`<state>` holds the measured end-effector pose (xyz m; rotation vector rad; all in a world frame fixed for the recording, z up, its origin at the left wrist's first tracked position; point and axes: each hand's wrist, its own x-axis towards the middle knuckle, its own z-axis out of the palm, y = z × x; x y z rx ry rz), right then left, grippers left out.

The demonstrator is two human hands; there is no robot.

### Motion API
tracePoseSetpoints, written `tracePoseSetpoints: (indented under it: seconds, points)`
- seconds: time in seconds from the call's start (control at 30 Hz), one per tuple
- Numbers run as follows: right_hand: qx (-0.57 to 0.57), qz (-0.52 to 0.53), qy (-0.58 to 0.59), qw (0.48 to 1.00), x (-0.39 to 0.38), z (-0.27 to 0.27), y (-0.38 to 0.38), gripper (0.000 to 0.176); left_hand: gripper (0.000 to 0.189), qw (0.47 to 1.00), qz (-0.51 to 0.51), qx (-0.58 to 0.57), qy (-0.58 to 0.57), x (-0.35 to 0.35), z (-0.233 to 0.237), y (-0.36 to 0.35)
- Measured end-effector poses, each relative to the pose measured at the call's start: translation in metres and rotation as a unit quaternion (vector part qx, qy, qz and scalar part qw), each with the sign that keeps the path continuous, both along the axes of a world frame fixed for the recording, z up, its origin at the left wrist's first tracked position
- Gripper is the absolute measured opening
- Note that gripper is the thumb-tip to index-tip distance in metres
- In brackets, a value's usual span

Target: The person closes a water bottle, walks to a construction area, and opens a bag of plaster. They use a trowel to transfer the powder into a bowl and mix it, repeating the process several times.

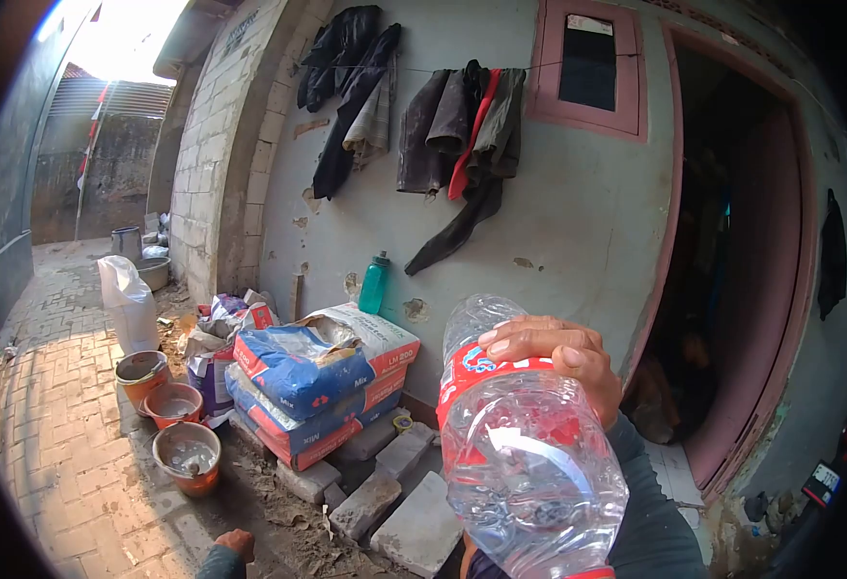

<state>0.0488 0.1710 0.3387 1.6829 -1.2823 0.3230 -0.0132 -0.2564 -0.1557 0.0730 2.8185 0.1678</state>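
Observation:
My right hand [558, 352] is wrapped around a large clear plastic bottle [529, 473] with a red label [505, 372]. The bottle is tilted, close in front of the camera. Its base points up and away, and a bit of red shows at its near end, at the bottom edge of the view. Low in the view, my left hand [237, 543] is curled closed, below the buckets and away from the bottle. Whatever its fingers may hold is hidden.
Bags of dry mix [298, 372] are stacked by the wall, with a green bottle [373, 283] on top. Concrete blocks [418, 526] lie in front. Mortar buckets [187, 458] and a white sack [126, 304] line the paved path. Clothes [462, 125] hang above; a doorway [732, 241] opens right.

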Motion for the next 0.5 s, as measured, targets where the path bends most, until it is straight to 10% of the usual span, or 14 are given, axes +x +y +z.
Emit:
tracePoseSetpoints:
  seconds: [0.5]
  points:
    - [0.01, 0.02, -0.005, 1.0, -0.001, -0.001, -0.005, 0.058, 0.022, 1.0, -0.014, -0.003, 0.016, 0.003, 0.041, 0.02]
